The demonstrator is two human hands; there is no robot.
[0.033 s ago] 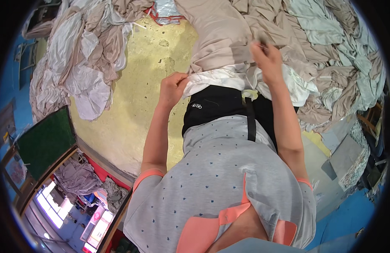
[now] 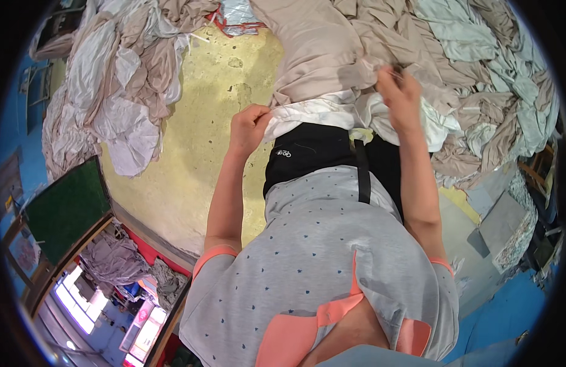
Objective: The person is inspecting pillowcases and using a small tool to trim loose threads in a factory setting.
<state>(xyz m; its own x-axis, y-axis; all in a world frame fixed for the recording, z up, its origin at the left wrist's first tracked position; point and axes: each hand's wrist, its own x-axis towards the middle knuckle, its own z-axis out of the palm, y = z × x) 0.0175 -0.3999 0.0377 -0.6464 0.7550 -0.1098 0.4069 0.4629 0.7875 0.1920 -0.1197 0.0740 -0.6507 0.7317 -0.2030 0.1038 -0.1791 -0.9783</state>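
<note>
My left hand (image 2: 249,128) is closed on the edge of a white cloth (image 2: 313,113) that lies across my lap. My right hand (image 2: 399,95) is raised a little farther out and pinches a beige cloth (image 2: 319,49), which runs up from my lap into a large heap ahead of me. The white cloth stretches between the two hands and bunches under my right wrist. I wear a grey dotted shirt (image 2: 332,244) and black clothing (image 2: 319,153) at the waist.
A pile of white and beige cloths (image 2: 112,92) lies at the left on the yellow floor (image 2: 197,153). Pale green cloths (image 2: 497,67) heap up at the right. A green board (image 2: 66,208) stands lower left, and grey slabs (image 2: 503,226) lie at the right.
</note>
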